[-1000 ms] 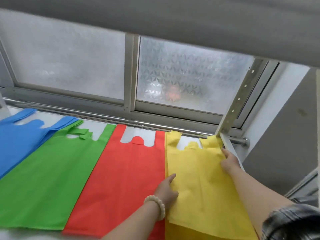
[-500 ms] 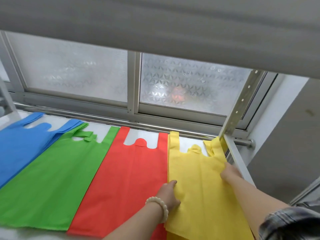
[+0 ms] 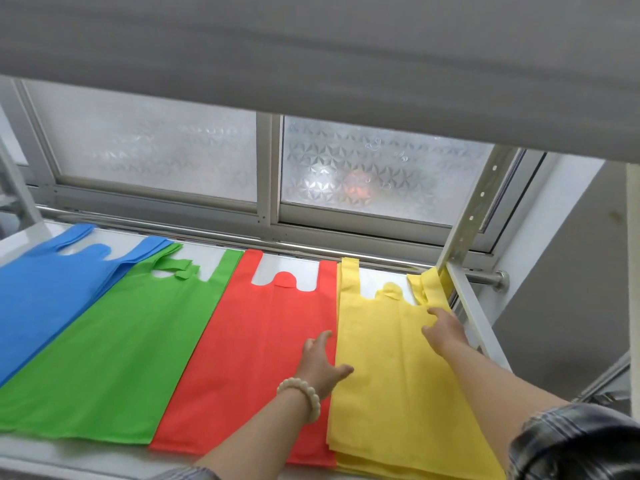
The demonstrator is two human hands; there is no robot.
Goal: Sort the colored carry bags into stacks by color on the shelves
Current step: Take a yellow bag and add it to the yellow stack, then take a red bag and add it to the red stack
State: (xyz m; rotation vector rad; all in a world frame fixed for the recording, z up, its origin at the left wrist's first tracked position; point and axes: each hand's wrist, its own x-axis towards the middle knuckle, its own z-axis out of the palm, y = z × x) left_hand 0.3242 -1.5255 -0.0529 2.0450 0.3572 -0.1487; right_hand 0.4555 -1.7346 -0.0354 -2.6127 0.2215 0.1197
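Note:
Four flat stacks of carry bags lie side by side on a white shelf (image 3: 41, 455): blue (image 3: 45, 292), green (image 3: 117, 348), red (image 3: 256, 348) and yellow (image 3: 391, 382). My left hand (image 3: 320, 363) lies with fingers spread on the red stack, thumb touching the left edge of the yellow bags. My right hand (image 3: 445, 329) presses flat on the upper right of the yellow stack, just below its handle. Neither hand grips anything.
A frosted sliding window (image 3: 363, 171) backs the shelf, with a metal rail (image 3: 478, 273) along the sill. A perforated upright post (image 3: 467, 220) and white side bar (image 3: 474, 317) bound the right end. Another grey shelf (image 3: 311, 46) hangs overhead.
My left hand slid left off the yellow stack onto the red one and opened its fingers. My right hand moved slightly inward and down on the yellow bags. The view tilted down a little.

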